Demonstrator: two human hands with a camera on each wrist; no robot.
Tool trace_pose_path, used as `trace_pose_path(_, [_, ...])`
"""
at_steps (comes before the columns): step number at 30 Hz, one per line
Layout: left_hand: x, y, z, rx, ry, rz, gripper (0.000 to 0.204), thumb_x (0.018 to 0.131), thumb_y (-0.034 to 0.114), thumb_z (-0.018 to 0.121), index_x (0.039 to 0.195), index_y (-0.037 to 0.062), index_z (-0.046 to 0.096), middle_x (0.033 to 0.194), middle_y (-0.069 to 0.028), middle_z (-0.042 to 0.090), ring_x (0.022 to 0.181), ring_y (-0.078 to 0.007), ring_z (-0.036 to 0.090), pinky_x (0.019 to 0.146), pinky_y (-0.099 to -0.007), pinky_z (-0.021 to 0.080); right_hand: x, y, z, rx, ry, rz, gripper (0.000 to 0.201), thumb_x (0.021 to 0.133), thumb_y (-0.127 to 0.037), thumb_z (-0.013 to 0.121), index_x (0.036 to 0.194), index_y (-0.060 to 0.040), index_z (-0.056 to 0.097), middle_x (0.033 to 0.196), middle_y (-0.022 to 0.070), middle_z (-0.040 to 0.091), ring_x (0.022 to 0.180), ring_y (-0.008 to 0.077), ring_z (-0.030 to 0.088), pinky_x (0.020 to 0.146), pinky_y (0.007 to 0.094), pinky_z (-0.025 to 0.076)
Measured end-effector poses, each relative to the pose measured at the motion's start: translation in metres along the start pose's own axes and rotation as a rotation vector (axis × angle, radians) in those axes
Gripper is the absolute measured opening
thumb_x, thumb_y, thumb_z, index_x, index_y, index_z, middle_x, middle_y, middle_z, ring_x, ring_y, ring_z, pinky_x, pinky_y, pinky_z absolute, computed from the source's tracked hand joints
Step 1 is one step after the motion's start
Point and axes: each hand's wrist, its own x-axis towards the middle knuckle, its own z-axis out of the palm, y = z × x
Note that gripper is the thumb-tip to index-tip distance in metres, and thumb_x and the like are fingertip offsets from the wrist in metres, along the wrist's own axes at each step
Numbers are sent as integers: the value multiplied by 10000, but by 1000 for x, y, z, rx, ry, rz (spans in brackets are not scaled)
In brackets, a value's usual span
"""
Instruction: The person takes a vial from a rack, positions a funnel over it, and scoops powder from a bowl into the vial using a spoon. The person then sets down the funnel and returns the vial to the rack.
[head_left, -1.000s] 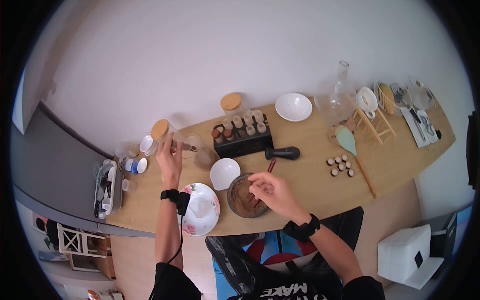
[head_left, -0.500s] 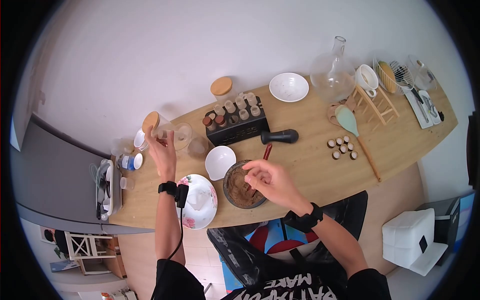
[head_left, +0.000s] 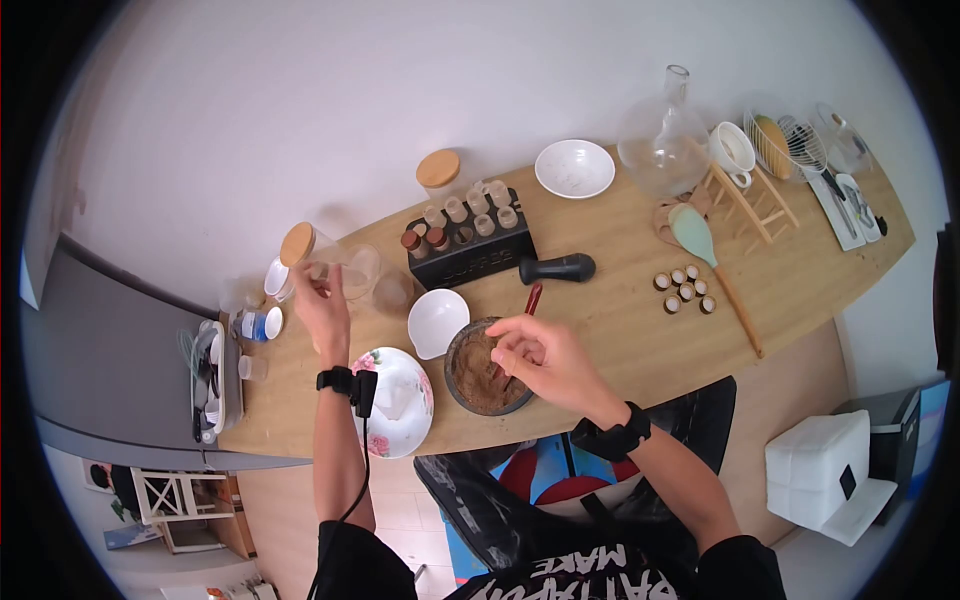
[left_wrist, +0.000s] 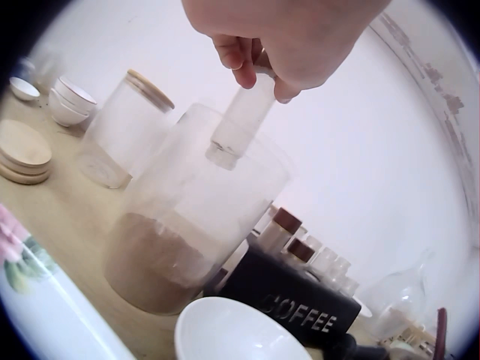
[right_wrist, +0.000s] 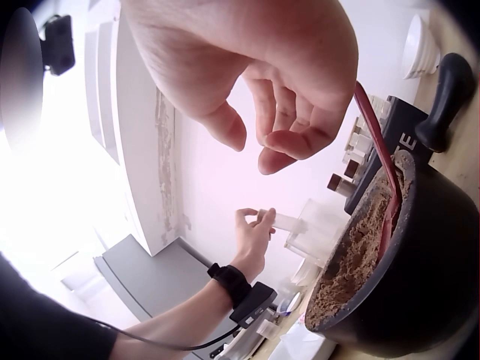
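Between thumb and fingertips my left hand (head_left: 322,315) pinches a clear glass vial (left_wrist: 244,116). The vial tilts mouth-down over a wide glass jar (left_wrist: 202,184), which has brown powder (left_wrist: 154,255) at its bottom. My right hand (head_left: 548,365) hovers above a dark bowl (right_wrist: 420,277) of brown powder, its fingers loosely bent and nothing between them. A red spoon (right_wrist: 388,169) leans in that bowl. Beside it sit a small white bowl (head_left: 438,322) and a floral plate (head_left: 418,430) with a white piece on it.
Behind the bowls stands a black rack (head_left: 470,262) of small vials, some brown-capped. A black pestle-like tool (head_left: 560,268) lies to its right. Wooden-lidded jars (head_left: 438,170) are at the back. A glass flask (head_left: 665,150), a green spatula (head_left: 692,235) and several small round pieces (head_left: 686,291) are further right.
The head view has shifted. The dark brown contents seen near the left hand's vial a second ago no longer show; the vial now looks clear. The right hand stays over the dark bowl.
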Motion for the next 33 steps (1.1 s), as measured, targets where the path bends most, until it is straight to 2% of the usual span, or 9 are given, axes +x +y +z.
trace_pose_path(2, [-3, 19, -6, -175, 185, -88, 366, 855, 134, 700, 1116, 23, 469, 823, -104, 605, 602, -158, 534, 559, -300, 432, -2, 1, -1, -32, -49, 39, 256, 919, -46, 589, 1158, 37, 547, 893, 61, 625, 748, 93, 623, 663, 226, 502])
trace_pose_path(5, [-4, 5, -5, -45, 7, -31, 331, 853, 121, 695, 1096, 36, 487, 805, -102, 599, 599, -157, 537, 559, -302, 431, -1, 2, -1, -7, -26, 19, 257, 917, -42, 591, 1158, 34, 548, 896, 61, 627, 751, 92, 624, 662, 225, 500])
trace_pose_path(8, [-6, 9, 0, -193, 179, -96, 298, 842, 121, 702, 1058, 37, 515, 771, -100, 583, 576, -154, 526, 543, -309, 423, -2, -1, -1, -52, -46, 51, 258, 915, -31, 586, 1161, 37, 546, 901, 66, 627, 760, 92, 620, 667, 226, 502])
trace_pose_path(11, [-7, 0, -4, -2, -1, -51, 334, 847, 137, 699, 1098, 46, 498, 710, -80, 564, 566, -159, 524, 541, -308, 423, -1, 4, -2, -49, -31, 20, 257, 914, -30, 585, 1159, 39, 548, 893, 65, 628, 755, 95, 627, 666, 226, 501])
trace_pose_path(14, [-7, 13, -3, -138, 184, -68, 327, 844, 149, 702, 1097, 63, 514, 648, -65, 541, 547, -161, 520, 538, -309, 423, -2, 8, 1, 28, 25, 11, 239, 879, -101, 638, 1094, 0, 613, 800, 41, 637, 657, 58, 561, 606, 219, 475])
trace_pose_path(17, [-6, 0, -4, 0, 25, -17, 365, 852, 151, 695, 1150, 71, 501, 636, -56, 538, 549, -163, 515, 555, -302, 431, 1, 8, 1, 23, 43, -21, 233, 881, -96, 631, 1093, -1, 615, 794, 38, 635, 657, 58, 563, 602, 220, 475])
trace_pose_path(24, [-5, 13, -16, -44, 90, -60, 394, 847, 146, 702, 1177, 58, 507, 697, -75, 562, 568, -140, 526, 555, -305, 439, -2, 7, 2, 30, 29, -2, 228, 877, -97, 630, 1083, 3, 621, 791, 37, 636, 651, 62, 567, 604, 223, 478])
trace_pose_path(27, [-7, 3, -22, -61, 69, -131, 357, 859, 158, 702, 1138, 44, 511, 727, -70, 573, 596, -123, 551, 551, -286, 442, -2, 7, 1, 23, 28, -3, 225, 876, -100, 629, 1076, 5, 625, 790, 38, 638, 651, 62, 569, 600, 225, 480])
trace_pose_path(33, [-18, -13, -34, -702, 175, -594, 358, 878, 257, 705, 928, 34, 430, 758, -85, 596, 673, -128, 609, 568, -221, 452, -1, 1, 1, -27, -53, 26, 244, 904, -24, 586, 1135, 53, 561, 870, 68, 620, 746, 110, 633, 669, 251, 547])
